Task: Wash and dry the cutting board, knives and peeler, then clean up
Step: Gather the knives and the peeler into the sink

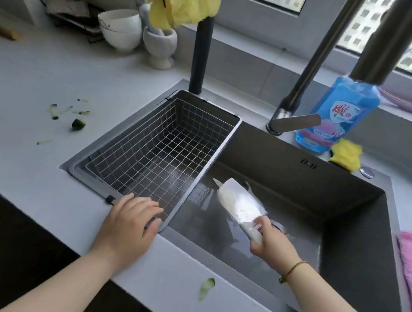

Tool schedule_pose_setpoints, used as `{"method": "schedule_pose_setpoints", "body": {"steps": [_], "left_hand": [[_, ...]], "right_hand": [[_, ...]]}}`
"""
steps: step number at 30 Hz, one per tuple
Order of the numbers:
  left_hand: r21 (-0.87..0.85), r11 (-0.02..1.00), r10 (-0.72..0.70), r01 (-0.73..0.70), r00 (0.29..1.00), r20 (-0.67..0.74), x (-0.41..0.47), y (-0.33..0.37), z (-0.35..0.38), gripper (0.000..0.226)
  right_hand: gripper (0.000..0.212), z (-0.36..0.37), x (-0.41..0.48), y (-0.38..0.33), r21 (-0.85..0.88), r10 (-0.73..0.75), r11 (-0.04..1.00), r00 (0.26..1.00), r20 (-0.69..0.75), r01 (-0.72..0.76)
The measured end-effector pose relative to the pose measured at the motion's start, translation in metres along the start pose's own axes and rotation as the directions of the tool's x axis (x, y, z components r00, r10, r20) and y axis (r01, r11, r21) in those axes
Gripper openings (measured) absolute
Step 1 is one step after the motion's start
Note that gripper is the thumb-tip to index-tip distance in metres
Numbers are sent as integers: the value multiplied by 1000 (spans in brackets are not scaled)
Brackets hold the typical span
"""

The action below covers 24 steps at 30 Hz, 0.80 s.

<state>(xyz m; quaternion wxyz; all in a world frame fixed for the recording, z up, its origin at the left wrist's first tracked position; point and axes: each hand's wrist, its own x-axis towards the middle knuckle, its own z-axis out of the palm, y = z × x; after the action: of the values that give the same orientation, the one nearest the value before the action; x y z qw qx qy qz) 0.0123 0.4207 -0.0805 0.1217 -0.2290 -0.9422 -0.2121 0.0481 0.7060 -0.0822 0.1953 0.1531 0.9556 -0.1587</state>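
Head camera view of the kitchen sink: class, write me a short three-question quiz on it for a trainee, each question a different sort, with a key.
1. True or false: the left hand rests on the near rim of the wire basket.
2. The right hand grips: A a peeler, B a knife, C a brush?
3. What colour is the cloth draped over the black upright pipe?
Key: 1 true; 2 B; 3 yellow.

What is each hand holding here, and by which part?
The right hand grips the knife by its handle. The left hand holds nothing, resting on the near rim of the wire basket.
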Motion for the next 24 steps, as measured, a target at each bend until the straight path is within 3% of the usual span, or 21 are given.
{"method": "schedule_pose_setpoints", "body": {"steps": [3, 6, 8, 18, 24], "left_hand": [[12, 1000, 27, -27, 1000, -6, 0, -1, 3, 38], [-2, 998, 57, -57, 998, -30, -1, -2, 6, 63], [-5, 998, 60, -61, 997, -37, -1, -3, 7, 69], [22, 999, 30, -29, 999, -38, -1, -7, 12, 65], [39, 999, 16, -14, 999, -35, 0, -8, 13, 63]], "right_hand": [[46, 8, 23, -4, -98, -110, 988, 991, 78, 117], [43, 14, 42, -8, -155, -172, 970, 979, 111, 188], [42, 21, 55, -8, -160, -179, 968, 978, 111, 195], [34, 55, 97, -1, -142, -241, 954, 958, 159, 263], [28, 67, 109, 5, -150, -183, 967, 970, 163, 208]]}}
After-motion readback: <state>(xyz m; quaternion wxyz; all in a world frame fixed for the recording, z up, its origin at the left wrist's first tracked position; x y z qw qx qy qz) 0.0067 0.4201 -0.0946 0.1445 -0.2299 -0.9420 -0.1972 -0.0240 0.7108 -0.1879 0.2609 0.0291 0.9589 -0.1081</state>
